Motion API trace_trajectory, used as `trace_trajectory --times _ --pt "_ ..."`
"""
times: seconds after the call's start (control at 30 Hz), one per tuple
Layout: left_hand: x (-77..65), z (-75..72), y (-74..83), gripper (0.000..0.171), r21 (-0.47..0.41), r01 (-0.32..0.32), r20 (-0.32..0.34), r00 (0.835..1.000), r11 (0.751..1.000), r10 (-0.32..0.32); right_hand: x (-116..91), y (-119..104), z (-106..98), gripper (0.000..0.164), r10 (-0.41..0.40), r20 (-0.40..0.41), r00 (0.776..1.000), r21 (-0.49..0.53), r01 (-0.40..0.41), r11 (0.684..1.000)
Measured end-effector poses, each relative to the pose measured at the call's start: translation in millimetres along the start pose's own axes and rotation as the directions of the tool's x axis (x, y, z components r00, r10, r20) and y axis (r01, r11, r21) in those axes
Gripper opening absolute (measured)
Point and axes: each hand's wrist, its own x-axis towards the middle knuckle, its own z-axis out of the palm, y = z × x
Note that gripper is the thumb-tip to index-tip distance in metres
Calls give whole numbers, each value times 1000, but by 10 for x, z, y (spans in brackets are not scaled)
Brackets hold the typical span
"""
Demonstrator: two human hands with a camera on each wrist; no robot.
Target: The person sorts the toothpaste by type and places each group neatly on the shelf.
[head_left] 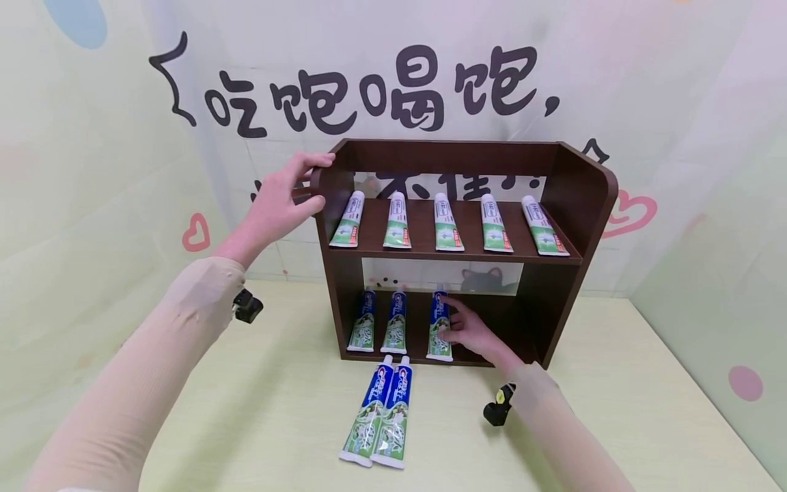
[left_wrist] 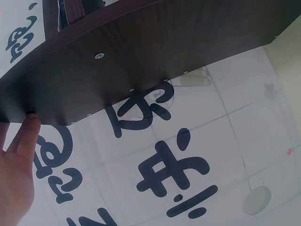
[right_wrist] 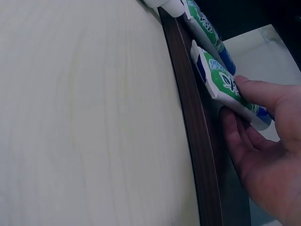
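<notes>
My left hand (head_left: pixel 284 195) grips the upper left side panel of a dark brown two-level shelf (head_left: pixel 455 256), thumb against the panel's outer face in the left wrist view. On the lower level, my right hand (head_left: pixel 476 335) pinches a blue-and-green toothpaste tube (head_left: pixel 439 324) between thumb and fingers. That tube leans with its cap up and back, its flat end by the shelf's front edge. To its left, two matching tubes (head_left: pixel 395 324) lean in a row. Two more such tubes (head_left: pixel 393 417) lie side by side, slightly overlapping, on the table before the shelf.
Several white-and-green toothpaste tubes (head_left: pixel 445 222) lean in a row along the upper level. The shelf stands on a pale wood-grain table (head_left: pixel 277 410). Close behind it is a white backdrop (head_left: pixel 203 157) with large black lettering, and a patterned side wall (head_left: pixel 707 239) rises at the right.
</notes>
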Motion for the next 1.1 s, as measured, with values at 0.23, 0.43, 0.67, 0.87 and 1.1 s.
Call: trace_trajectory --times 0.23,0.43,0.67,0.87,1.1 --pt "-4 -7 15 46 1 12 -6 1000 1000 -12 -2 -1 -19 83 -4 45 999 -33 6 999" --pt "-10 -8 37 46 -11 13 3 1000 1000 -13 -12 19 -31 86 38 97 995 -9 -37 999" --pt "-6 -5 27 46 -9 26 -1 1000 1000 -26 -26 24 -64 91 38 162 986 16 -41 999" --pt "4 -3 35 46 -9 16 1 1000 1000 -16 -43 12 -47 93 43 157 987 -10 -42 999" --pt "-12 -5 38 46 -4 28 4 1000 1000 -28 -57 16 -27 94 45 148 988 -31 -41 999"
